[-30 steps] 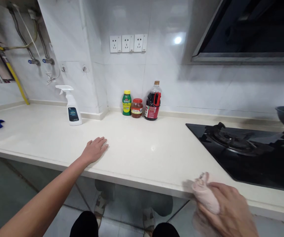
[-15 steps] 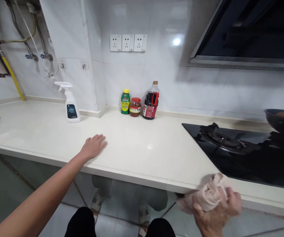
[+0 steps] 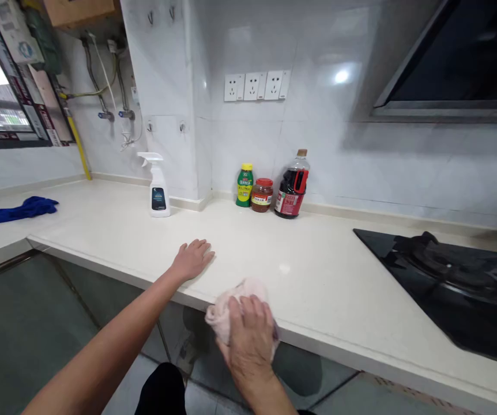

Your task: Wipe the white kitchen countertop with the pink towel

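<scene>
Along the front edge of the cream-white countertop, the right hand curls over a bunched pink cloth — seemingly to press it there — while the left hand, empty, lies flat and open, probably as a brace.

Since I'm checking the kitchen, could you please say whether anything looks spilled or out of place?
Nothing stands out; I see no spill or breakage. The spray bottle, green bottle, jar and dark bottle stand upright. A blue cloth lies crumpled on the counter, and the right hand holds a pink cloth at its front edge.
</scene>
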Demonstrator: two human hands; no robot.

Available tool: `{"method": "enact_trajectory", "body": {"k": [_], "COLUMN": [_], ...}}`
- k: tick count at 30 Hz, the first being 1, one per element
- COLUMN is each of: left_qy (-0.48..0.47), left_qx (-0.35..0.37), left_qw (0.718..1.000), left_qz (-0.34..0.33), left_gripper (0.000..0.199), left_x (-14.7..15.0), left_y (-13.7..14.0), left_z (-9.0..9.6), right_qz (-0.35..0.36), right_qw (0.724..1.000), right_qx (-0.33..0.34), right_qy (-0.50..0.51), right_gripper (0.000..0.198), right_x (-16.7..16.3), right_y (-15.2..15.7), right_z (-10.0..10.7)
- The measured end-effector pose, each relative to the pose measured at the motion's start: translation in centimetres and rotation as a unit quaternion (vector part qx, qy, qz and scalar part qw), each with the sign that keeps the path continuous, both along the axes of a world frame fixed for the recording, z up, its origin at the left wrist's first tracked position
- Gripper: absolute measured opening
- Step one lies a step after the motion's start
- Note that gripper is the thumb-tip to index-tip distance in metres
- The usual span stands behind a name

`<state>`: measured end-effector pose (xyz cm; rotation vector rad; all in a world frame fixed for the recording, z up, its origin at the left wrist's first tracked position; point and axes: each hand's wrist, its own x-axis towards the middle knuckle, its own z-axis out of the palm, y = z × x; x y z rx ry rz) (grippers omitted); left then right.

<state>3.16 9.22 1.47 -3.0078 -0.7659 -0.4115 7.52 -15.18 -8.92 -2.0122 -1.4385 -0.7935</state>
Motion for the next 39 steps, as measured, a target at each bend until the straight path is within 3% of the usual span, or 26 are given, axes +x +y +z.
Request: {"method": "enact_trajectory", "body": {"k": [3, 6, 10, 13, 15, 18, 20, 24, 26, 29, 34, 37, 39], "left_qy": [-0.009, -0.012, -0.02, -0.028, -0.029, -0.026, -0.02, -0.015, -0.021, -0.035, -0.067, -0.092, -0.094], "left_qx": [0.001, -0.003, -0.003, -0.003, -0.007, -0.014, -0.018, -0.034, -0.043, -0.058, -0.092, -0.097, -0.114], "left_qw": [1.0, 1.0, 1.0, 1.0, 1.0, 1.0, 1.0, 0.999, 0.999, 0.998, 0.993, 0.988, 0.988], "left_qz": [-0.001, -0.01, -0.008, -0.002, -0.001, -0.004, -0.014, -0.024, -0.019, -0.014, 0.03, 0.075, 0.047], "left_gripper": [0.04, 0.038, 0.035, 0.034, 0.034, 0.035, 0.035, 0.038, 0.038, 0.038, 0.042, 0.045, 0.049], "left_x": [-0.1, -0.3, -0.4, -0.2, -0.1, -0.2, -0.5, -0.9, -0.8, -0.7, -1.0, -1.3, -1.3], "left_y": [0.1, 0.2, 0.3, 0.4, 0.5, 0.8, 0.9, 0.7, 0.4, 0.0, -0.2, -1.9, -4.8], "left_z": [-0.2, -0.2, -0.1, -0.3, -0.5, -0.7, -0.8, -0.5, -0.4, -0.2, 1.1, 2.4, 3.0], "right_qz": [0.087, 0.129, 0.21, 0.331, 0.358, 0.293, 0.231, 0.114, 0.042, -0.036, -0.024, -0.118, -0.172], "right_qw": [0.996, 0.991, 0.978, 0.937, 0.904, 0.846, 0.837, 0.91, 0.944, 0.981, 0.994, 0.988, 0.975], "right_qx": [-0.011, -0.023, -0.013, 0.03, 0.069, 0.136, 0.154, 0.13, 0.104, 0.008, -0.048, -0.071, -0.104], "right_qy": [0.006, -0.015, 0.007, 0.112, 0.223, 0.424, 0.472, 0.376, 0.31, 0.188, 0.099, 0.072, 0.092], "right_gripper": [0.066, 0.065, 0.073, 0.071, 0.06, 0.047, 0.054, 0.068, 0.065, 0.054, 0.052, 0.067, 0.075], "right_x": [-2.7, -4.2, -4.0, -3.3, -2.8, -1.7, -0.1, 5.1, 7.8, 10.9, 14.5, 17.0, 18.6], "right_y": [5.6, 8.3, 6.1, 3.0, 1.8, 1.9, 2.7, 2.5, 0.9, -2.5, -7.9, -10.6, -12.0], "right_z": [1.9, 3.4, 4.4, 4.3, 4.4, 6.0, 7.7, 9.4, 8.7, 6.9, 6.2, 5.6, 4.4]}}
